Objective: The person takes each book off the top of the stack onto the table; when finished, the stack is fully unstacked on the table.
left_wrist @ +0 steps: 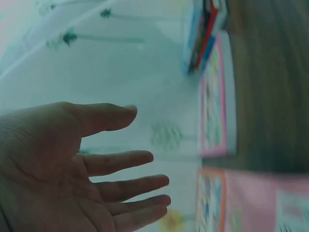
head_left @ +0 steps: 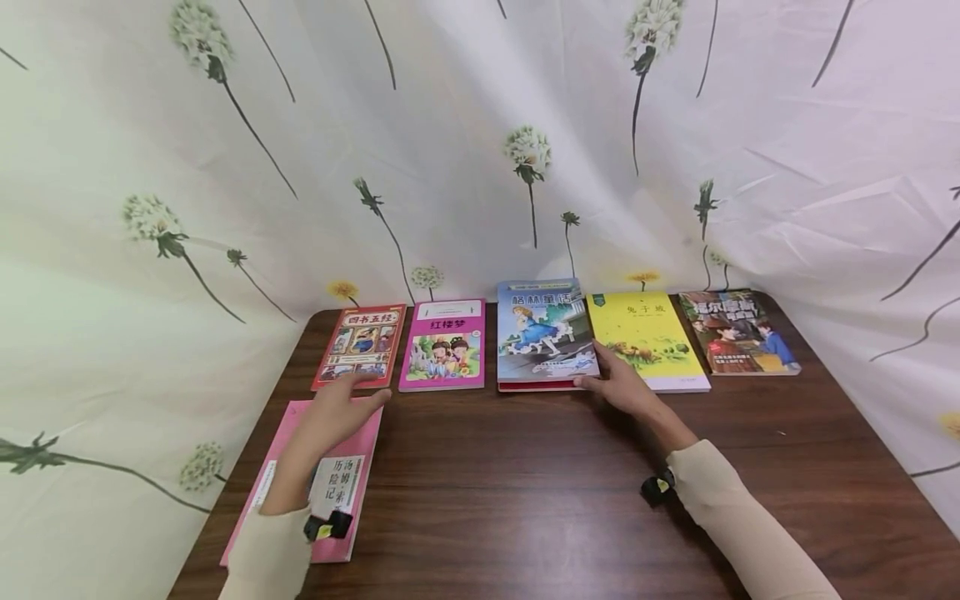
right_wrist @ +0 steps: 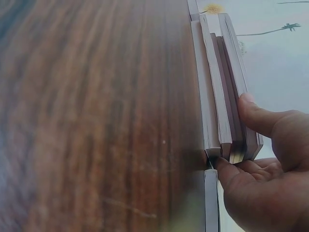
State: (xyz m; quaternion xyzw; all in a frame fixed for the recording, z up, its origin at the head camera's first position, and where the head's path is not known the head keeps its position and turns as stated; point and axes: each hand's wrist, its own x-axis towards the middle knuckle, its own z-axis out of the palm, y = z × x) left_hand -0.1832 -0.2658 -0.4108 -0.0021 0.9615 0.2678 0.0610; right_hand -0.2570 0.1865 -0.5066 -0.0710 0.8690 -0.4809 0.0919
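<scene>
A blue-covered storybook (head_left: 536, 321) tops a stack of books at the back middle of the table. My right hand (head_left: 628, 389) grips the stack's near right corner. In the right wrist view the thumb (right_wrist: 258, 116) lies against the top book's edge, and the curled fingers touch the end of the stack (right_wrist: 215, 96). My left hand (head_left: 330, 421) hovers over a pink book (head_left: 341, 546) at the table's left, its fingers spread and holding nothing. The left wrist view shows that palm (left_wrist: 53, 169) bare.
Left of the stack lie a magenta book (head_left: 442, 379) and a red book (head_left: 362, 321). A yellow book (head_left: 637, 321) touches or nearly touches its right side, with a dark-covered book (head_left: 738, 333) beyond. A dandelion-print curtain (head_left: 450, 167) hangs behind the brown table (head_left: 495, 500).
</scene>
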